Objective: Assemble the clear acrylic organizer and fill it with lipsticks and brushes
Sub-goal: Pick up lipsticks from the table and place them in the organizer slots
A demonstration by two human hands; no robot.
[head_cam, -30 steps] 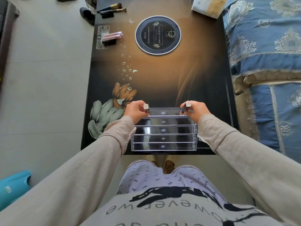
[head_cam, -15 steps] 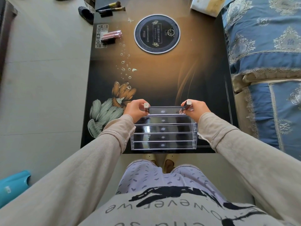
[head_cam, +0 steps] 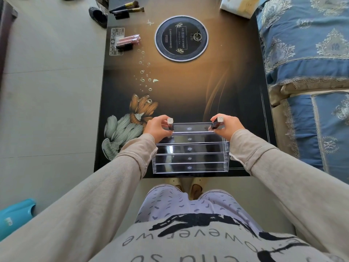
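Hands pinch lipsticks; shirt reads "wever we".

Black table top fading to amber, printed with an orange lotus, grey-green leaves and white bubbles. Blue bedspread with beige damask motifs (lace-like border). Pink lip gloss tubes. Lilac trousers, small dark dashes. Beige sleeves.

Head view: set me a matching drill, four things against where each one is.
Things:
1 lipsticks
2 brushes
3 pink tubes
4 organizer

Places:
a table, near edge
b table's far left corner
c one held in left hand, one in right hand
d table's left edge, on the white print

Pairs: 1-c, 2-b, 3-d, 4-a
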